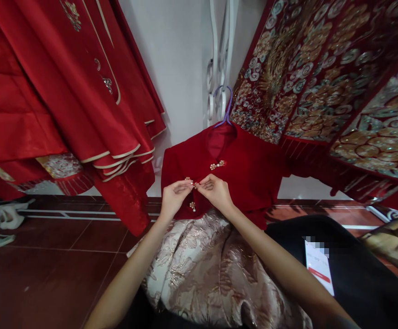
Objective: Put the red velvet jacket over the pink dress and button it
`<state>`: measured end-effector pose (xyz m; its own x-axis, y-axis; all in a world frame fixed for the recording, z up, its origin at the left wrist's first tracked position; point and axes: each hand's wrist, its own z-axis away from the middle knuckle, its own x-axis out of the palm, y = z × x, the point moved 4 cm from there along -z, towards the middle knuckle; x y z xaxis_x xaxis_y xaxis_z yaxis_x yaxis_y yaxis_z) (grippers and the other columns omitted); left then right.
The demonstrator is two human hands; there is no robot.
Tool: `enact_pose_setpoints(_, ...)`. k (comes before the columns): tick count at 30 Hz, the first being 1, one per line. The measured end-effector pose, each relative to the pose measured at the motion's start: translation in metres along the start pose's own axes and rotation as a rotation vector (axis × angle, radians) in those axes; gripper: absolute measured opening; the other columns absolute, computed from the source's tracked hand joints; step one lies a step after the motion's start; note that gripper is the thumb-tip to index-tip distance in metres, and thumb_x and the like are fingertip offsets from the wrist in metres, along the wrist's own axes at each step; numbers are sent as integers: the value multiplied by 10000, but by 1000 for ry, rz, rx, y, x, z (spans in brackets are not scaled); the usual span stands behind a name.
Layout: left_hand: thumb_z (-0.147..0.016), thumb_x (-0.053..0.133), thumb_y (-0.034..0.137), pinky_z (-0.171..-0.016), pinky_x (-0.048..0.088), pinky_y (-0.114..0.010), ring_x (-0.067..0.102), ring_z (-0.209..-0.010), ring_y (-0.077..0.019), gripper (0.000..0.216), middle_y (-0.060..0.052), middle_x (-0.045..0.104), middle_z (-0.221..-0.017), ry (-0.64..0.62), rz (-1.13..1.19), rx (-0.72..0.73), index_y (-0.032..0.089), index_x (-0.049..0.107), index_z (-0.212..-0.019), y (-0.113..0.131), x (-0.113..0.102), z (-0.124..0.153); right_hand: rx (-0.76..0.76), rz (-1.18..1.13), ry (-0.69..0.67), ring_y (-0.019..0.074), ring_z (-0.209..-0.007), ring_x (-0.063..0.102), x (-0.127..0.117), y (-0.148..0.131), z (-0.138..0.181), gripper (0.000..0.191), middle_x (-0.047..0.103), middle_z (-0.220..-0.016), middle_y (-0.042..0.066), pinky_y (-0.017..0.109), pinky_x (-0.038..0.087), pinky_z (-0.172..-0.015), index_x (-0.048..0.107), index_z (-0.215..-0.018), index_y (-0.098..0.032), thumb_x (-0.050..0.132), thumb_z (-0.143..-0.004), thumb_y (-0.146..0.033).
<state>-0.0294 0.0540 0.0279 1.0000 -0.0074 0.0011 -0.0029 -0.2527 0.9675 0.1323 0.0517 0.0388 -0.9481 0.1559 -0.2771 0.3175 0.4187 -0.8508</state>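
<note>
Hanging at the far left were red robes (65, 91) with pale gold trim. Their hems ended above the dark red tiled floor (48, 265), where white cords (0, 224) lay near the left edge. Toward the centre, your left hand (174, 196) reached up to the front of the red jacket (250, 178), with thumb and fingertips pinched together on the middle clasp (195, 185). Your right hand (216, 192) met it from the other side, fingertips likewise closed on that same clasp, so that the two hands touched at the jacket's opening. The jacket hung on a purple hanger (224, 109) from a white scrollwork stand (219, 59), in front of the white wall. An upper clasp (217, 164) lay across the opening just above your right hand, and a lower clasp (192, 206) showed just below your left hand. Beneath the jacket spread a pale brocade skirt (202, 269). Farther right hung heavily embroidered garments (322, 68), and below them lay a black cloth (357, 274) bearing a white tag (319, 265).
</note>
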Motion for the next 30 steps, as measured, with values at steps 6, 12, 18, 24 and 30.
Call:
enact_pose_setpoints(6, -643, 768, 358, -902, 530, -390, 700, -844, -211, 353, -117, 743, -928, 3, -27, -5, 100, 722, -880, -3, -3, -1, -19, -12, 25, 166, -646, 679, 0, 1, 2, 204, 700, -705, 38, 278, 555, -640, 603, -735, -186, 670, -755, -378)
enact_pose_setpoints(12, -635, 779, 340, -864, 547, -367, 703, -817, -200, 353, -108, 745, -896, 24, -67, 14, 101, 715, -888, -1, 2, 2, -19, -18, 20, 162, -628, 672, 1, -1, 1, 197, 697, -693, 34, 266, 547, -620, 593, -723, -183, 679, -744, -359)
enact_pose_setpoints(18, -646, 764, 357, -869, 544, -374, 703, -820, -199, 347, -104, 746, -901, 30, -49, 15, 114, 723, -890, -8, 1, 1, -29, 8, 30, 147, -622, 659, -1, -3, 0, 186, 688, -685, 25, 249, 538, -619, 589, -720, -179, 686, -743, -336)
enact_pose_setpoints(24, -677, 731, 340, -856, 537, -363, 689, -798, -183, 286, -96, 735, -889, -6, -61, 35, 112, 696, -846, -12, 0, -2, -44, 16, 26, 141, -607, 655, 1, -3, 1, 176, 680, -671, 20, 245, 539, -608, 585, -717, -177, 686, -749, -318)
enact_pose_setpoints(30, -726, 657, 212, -837, 528, -331, 655, -818, -141, 255, -55, 677, -866, -125, -125, 62, 131, 590, -959, -11, 2, -5, 8, -15, -147, 154, -744, 704, -9, 4, 3, 170, 727, -818, 49, 263, 571, -707, 661, -867, -174, 597, -833, -328)
